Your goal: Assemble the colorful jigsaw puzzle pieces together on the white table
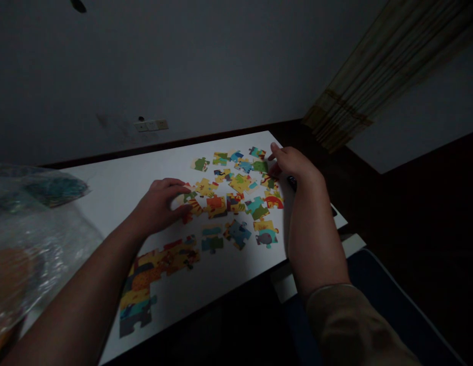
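Several loose colourful jigsaw pieces (236, 195) lie spread on a white table (118, 185). A joined strip of pieces (152, 277) runs along the near left part of the table. My left hand (160, 203) rests on the table with curled fingers pressing on pieces at the left side of the spread. My right hand (293, 165) reaches to the far right side of the spread, its fingers bent and touching a piece there. Whether either hand grips a piece is hard to make out in the dim light.
A clear plastic bag (26, 239) with coloured contents lies at the left. A wall socket (150, 125) sits on the wall behind the table. A curtain (373, 76) hangs at the right. A dark blue chair seat (373, 284) stands beside the table's right edge.
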Demonstrator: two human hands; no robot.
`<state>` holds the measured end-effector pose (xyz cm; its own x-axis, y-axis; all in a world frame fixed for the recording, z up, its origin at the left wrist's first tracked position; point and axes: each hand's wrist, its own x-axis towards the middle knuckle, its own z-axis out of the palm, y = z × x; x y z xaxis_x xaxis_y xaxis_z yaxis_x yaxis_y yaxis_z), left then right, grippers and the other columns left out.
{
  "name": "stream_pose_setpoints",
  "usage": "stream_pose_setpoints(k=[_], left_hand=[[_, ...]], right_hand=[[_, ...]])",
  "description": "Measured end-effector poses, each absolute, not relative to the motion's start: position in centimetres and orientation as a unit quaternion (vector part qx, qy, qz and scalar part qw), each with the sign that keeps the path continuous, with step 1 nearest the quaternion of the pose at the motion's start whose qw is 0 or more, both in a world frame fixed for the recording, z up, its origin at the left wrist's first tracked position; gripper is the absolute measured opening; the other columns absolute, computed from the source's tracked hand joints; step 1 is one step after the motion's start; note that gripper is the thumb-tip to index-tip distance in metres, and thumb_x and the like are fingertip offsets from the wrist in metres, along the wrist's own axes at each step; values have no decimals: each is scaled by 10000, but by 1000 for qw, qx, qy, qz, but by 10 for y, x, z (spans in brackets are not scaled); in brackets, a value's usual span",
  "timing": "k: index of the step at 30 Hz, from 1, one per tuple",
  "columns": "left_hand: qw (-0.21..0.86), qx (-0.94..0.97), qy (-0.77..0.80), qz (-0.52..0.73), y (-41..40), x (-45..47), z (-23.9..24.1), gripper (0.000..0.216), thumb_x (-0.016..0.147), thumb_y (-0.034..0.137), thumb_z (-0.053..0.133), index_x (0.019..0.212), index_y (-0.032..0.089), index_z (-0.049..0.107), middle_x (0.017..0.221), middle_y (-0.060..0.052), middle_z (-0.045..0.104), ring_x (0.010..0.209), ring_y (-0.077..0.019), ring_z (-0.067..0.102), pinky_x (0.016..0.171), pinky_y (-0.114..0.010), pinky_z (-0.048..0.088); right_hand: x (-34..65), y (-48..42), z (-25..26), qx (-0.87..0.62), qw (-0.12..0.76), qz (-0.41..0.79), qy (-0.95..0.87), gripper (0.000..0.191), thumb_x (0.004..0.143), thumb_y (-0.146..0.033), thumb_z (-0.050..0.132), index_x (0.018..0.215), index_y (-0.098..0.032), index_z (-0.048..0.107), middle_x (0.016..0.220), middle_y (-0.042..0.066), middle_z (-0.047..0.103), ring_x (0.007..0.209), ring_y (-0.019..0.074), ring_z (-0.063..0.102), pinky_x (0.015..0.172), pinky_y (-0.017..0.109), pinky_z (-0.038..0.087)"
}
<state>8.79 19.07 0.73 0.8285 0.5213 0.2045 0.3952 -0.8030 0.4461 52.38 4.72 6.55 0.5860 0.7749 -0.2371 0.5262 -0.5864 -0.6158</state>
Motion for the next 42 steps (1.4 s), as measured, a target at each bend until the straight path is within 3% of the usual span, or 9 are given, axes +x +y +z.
stream_pose_setpoints(k=[9, 15, 19, 25, 42], left_hand=[[216, 931, 247, 157, 187, 88, 11, 384, 964, 539, 839, 1294, 344, 810, 1469, -93, 745, 1390, -380, 642, 1246, -668, 456], [213, 932, 249, 152, 185, 89, 12, 367, 983, 495, 830, 1307, 326, 809, 1483, -99, 734, 1391, -361, 647, 1256, -652, 457], [206, 934, 249, 151, 186, 89, 8, 375, 963, 484, 850, 1305, 337, 802, 1493, -92, 732, 1396, -359, 644, 1255, -646, 469], [196, 937, 243, 159, 188, 88, 5, 377, 948, 440, 866, 1302, 328, 802, 1487, -102, 732, 1380, -357, 652, 1233, -632, 490], [203, 933, 238, 179, 190, 90, 1, 317, 985, 423, 859, 1278, 309, 821, 1460, -111, 747, 1378, -348, 666, 1218, -613, 497]], right_hand=[[516, 45, 66, -835, 227, 282, -415, 674, 1105, -808, 525, 1081, -216, 847, 797, 130, 848, 754, 342, 828, 783, 419, 604], [510, 46, 68, -839, 188, 259, -439, 548, 1149, -629, 532, 929, -223, 826, 837, 142, 858, 756, 320, 812, 769, 437, 602], [505, 45, 72, -840, 196, 226, -453, 456, 1107, -618, 622, 1055, -223, 844, 887, 131, 873, 830, 318, 825, 782, 422, 604], [495, 44, 76, -819, 215, 268, -460, 423, 1034, -598, 742, 1220, -230, 838, 932, 133, 878, 840, 318, 828, 681, 376, 600], [500, 48, 65, -798, 198, 274, -498, 499, 979, -674, 778, 1201, -231, 841, 859, 113, 850, 737, 292, 802, 631, 371, 564]])
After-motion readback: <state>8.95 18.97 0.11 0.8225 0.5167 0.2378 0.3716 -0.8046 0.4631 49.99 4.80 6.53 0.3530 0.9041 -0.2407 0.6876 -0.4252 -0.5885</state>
